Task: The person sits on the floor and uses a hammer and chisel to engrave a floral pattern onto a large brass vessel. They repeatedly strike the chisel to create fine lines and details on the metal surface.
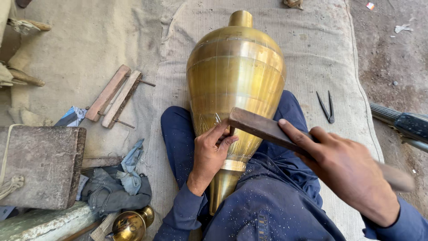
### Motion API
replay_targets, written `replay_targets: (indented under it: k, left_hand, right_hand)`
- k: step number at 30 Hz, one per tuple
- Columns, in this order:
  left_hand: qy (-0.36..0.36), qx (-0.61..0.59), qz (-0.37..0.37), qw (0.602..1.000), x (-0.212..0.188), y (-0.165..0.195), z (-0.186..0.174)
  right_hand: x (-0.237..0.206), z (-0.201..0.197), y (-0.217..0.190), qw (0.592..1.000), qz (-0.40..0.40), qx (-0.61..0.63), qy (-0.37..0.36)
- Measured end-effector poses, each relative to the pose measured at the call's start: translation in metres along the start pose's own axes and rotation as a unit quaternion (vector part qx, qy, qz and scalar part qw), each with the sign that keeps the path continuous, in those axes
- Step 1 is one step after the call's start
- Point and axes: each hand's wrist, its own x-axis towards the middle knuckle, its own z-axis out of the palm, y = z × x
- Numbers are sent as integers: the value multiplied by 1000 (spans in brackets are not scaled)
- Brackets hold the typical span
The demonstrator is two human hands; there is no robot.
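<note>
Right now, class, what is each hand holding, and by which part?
The right hand grips a wooden mallet by its handle. The left hand pinches a small tool, mostly hidden, against the brass vase.

A big brass vase [236, 76] lies on its side across the person's lap, its narrow neck pointing away. The surface is shiny gold with thin ring lines. A dark wooden bat [263, 127] rests its flat end against the vase's lower body.
</note>
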Motion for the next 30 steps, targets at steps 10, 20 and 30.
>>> replay_targets:
  k: [10, 20, 30]
  left_hand:
    - [8, -26, 17, 999, -1, -1, -1]
    - [-26, 29, 41, 998, 10, -1, 2]
    - [-80, 8, 42, 996, 24, 9, -8]
  right_hand:
    - [-6, 4, 7, 998, 46, 20, 33]
    - [-5, 17, 12, 990, -23, 81, 112]
    - [-9, 15, 12, 995, 6, 79, 60]
